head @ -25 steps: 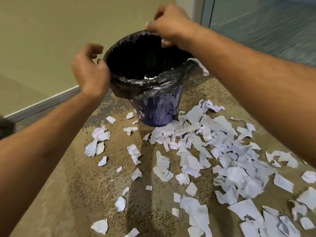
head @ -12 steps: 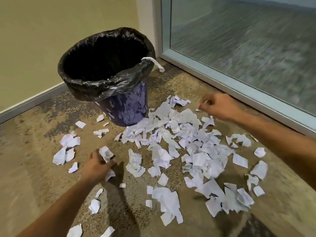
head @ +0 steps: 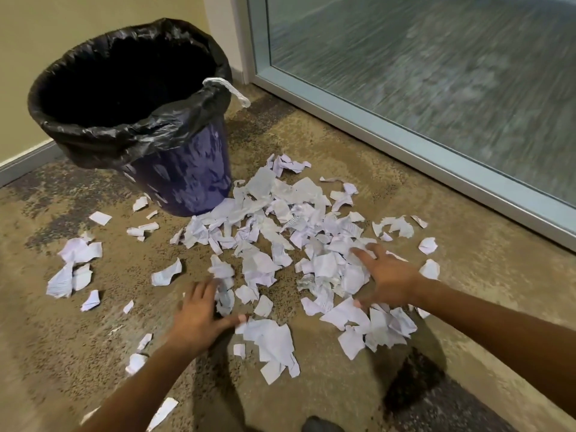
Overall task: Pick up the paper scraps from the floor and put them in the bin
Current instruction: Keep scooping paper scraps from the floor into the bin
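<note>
Left hand (head: pixel 199 316) on floor (head: pixel 78 369) at near-left edge of the paper scraps (head: pixel 280 232); right hand (head: pixel 386 282) on the pile's right side. Main heap sits between and beyond both hands. Bin (head: pixel 174 169) stands beyond left hand, touching the heap's far-left edge. Loose scraps left of left hand. Glass panel (head: pixel 436 88) beyond right hand, wall (head: pixel 62 26) behind bin.

Crumpled white paper scraps (head: pixel 311 219) lie on rough speckled brown floor (head: pixel 358 151); glossy black plastic liner (head: pixel 149 132) covers the purple plastic bin (head: pixel 187 179).
</note>
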